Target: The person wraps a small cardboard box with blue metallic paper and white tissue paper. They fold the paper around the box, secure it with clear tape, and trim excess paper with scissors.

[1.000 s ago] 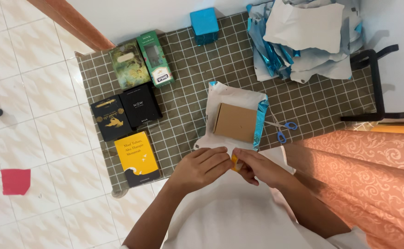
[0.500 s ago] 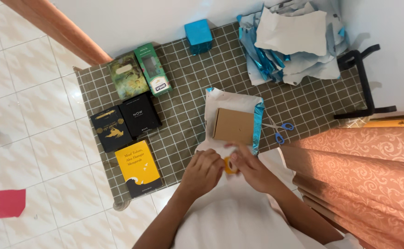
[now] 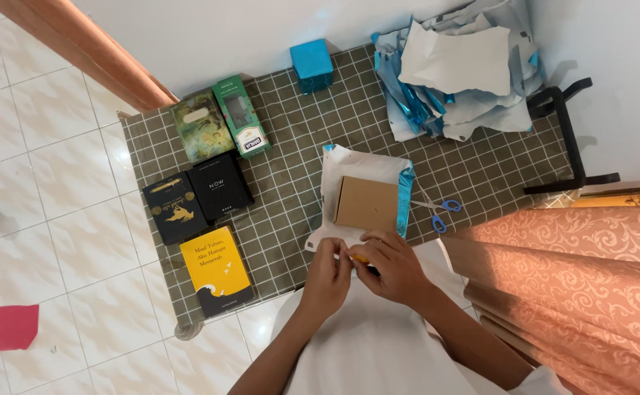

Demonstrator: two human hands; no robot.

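Note:
A brown cardboard box (image 3: 366,203) lies on a sheet of wrapping paper (image 3: 356,164), white side up with a shiny blue edge, on the green checked table (image 3: 290,175). My left hand (image 3: 328,276) and my right hand (image 3: 391,265) meet at the paper's near edge, just below the box. Between them they pinch a small yellow roll of tape (image 3: 361,257), mostly hidden by the right hand's fingers.
Blue-handled scissors (image 3: 440,211) lie right of the box. Two black books (image 3: 197,190), a yellow book (image 3: 216,269), a green box (image 3: 241,115) and a green book (image 3: 199,126) lie at the left. A small blue cube (image 3: 312,64) and crumpled blue-white paper (image 3: 459,67) sit at the back. Orange curtain (image 3: 576,271) hangs right.
Both hands have shifted slightly up towards the box, and the fingers have closed tighter over the yellow tape roll, which now shows less. The view has drifted a little.

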